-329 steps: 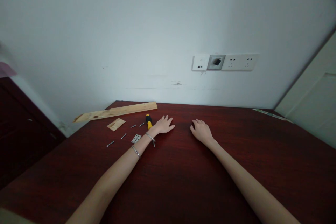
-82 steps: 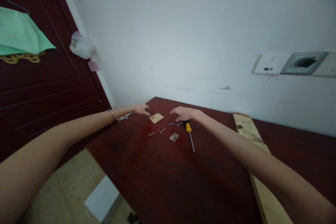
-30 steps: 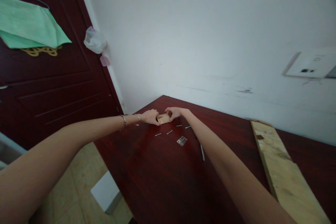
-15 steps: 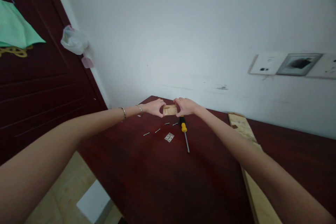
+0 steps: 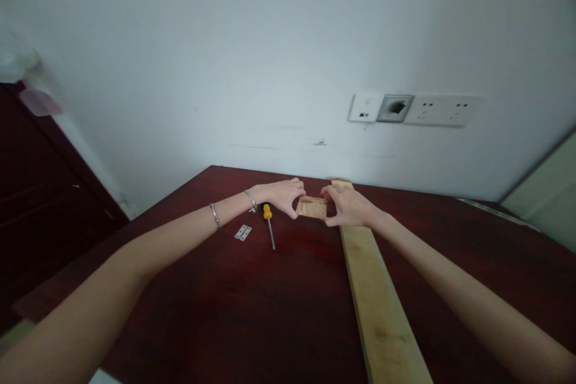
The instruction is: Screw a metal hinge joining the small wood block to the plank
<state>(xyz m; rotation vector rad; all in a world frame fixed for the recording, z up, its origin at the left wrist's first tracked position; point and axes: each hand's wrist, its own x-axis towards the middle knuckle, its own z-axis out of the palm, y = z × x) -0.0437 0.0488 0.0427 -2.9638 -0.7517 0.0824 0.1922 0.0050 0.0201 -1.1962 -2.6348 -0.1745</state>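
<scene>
A small pale wooden block [image 5: 312, 209] is held between my two hands above the dark red table. My left hand [image 5: 283, 194], with bracelets on its wrist, grips the block's left end. At the right end, my right hand [image 5: 351, 204] pinches it between thumb and fingers. Left of the block, a screwdriver [image 5: 269, 216] with a yellow and black handle lies on the table, its handle end partly behind my left hand. Beside it sits a metal hinge [image 5: 243, 233] opened flat. A long wooden plank [image 5: 382, 306] runs along the table beneath and behind my right hand.
The dark red table [image 5: 252, 312] meets a white wall [image 5: 225, 60] at its back edge. Wall sockets [image 5: 427, 109] sit above it on the right. A dark red door [image 5: 40, 192] stands at the left.
My view has swung to the right. Both hands, still gripping the wooden block, have moved right from behind the screwdriver to the plank. The loose screws are now hidden behind my left arm.
</scene>
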